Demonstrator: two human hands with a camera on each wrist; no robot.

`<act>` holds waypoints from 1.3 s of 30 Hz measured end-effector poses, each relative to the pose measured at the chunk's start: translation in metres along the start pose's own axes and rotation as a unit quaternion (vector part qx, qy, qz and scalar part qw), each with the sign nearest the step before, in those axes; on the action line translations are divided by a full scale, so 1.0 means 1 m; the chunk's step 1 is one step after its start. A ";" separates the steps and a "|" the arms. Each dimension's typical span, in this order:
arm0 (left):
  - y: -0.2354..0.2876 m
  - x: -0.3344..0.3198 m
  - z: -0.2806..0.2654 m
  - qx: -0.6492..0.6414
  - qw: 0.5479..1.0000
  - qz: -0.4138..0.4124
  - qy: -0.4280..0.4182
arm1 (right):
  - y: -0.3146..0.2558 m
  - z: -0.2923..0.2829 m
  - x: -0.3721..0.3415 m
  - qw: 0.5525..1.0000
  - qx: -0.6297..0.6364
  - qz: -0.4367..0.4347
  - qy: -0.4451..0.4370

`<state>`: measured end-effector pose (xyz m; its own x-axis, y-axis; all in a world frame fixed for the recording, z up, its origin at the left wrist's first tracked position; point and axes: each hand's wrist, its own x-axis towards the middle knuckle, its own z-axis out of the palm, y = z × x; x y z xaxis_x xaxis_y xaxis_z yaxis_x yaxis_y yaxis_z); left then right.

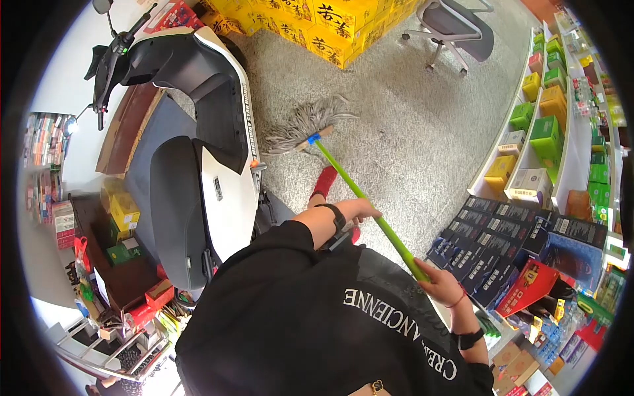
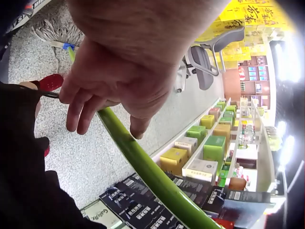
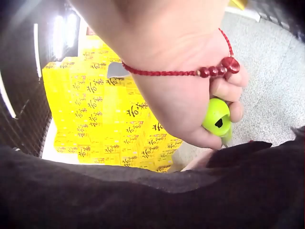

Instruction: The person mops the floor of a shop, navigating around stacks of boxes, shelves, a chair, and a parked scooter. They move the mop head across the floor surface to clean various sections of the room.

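A string mop with a grey strand head (image 1: pixel 307 122) lies spread on the floor in the head view. Its long green handle (image 1: pixel 383 228) slants up toward the person. Partway along the handle, my left hand (image 1: pixel 360 210) holds it; in the left wrist view the thumb and fingers (image 2: pixel 86 114) lie on opposite sides of the pole. My right hand (image 1: pixel 441 285), with a red beaded bracelet (image 3: pixel 214 71) on its wrist, grips the handle near its top. In the right wrist view the hollow green handle end (image 3: pixel 217 117) pokes out of that hand.
A white and black scooter (image 1: pixel 228 191) stands left of the mop. Yellow cartons (image 1: pixel 330 39) are stacked beyond it, beside a grey office chair (image 1: pixel 462 30). Shelves of boxes (image 1: pixel 545 142) and dark boxes (image 1: pixel 489 231) line the right. A red-clad foot (image 1: pixel 323 181) is near the handle.
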<state>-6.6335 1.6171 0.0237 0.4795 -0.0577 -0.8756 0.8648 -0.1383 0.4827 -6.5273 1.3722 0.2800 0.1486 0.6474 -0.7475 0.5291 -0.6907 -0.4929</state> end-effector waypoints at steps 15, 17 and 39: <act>-0.029 0.005 -0.069 -0.186 0.971 -0.001 0.150 | -0.076 -0.030 0.073 0.998 0.052 -0.018 0.034; -0.057 0.031 -0.105 -0.137 0.957 0.019 0.254 | -0.091 -0.027 0.116 0.998 0.047 -0.034 0.032; -0.069 0.019 -0.066 -0.069 0.926 0.065 0.365 | -0.062 0.041 0.141 0.998 -0.038 -0.053 0.020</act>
<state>-6.6739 1.6910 -0.0251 0.5106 0.6253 -0.5902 0.7791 -0.0460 0.6252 -6.5735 1.4934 0.1873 0.1218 0.7289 -0.6737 0.6045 -0.5929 -0.5321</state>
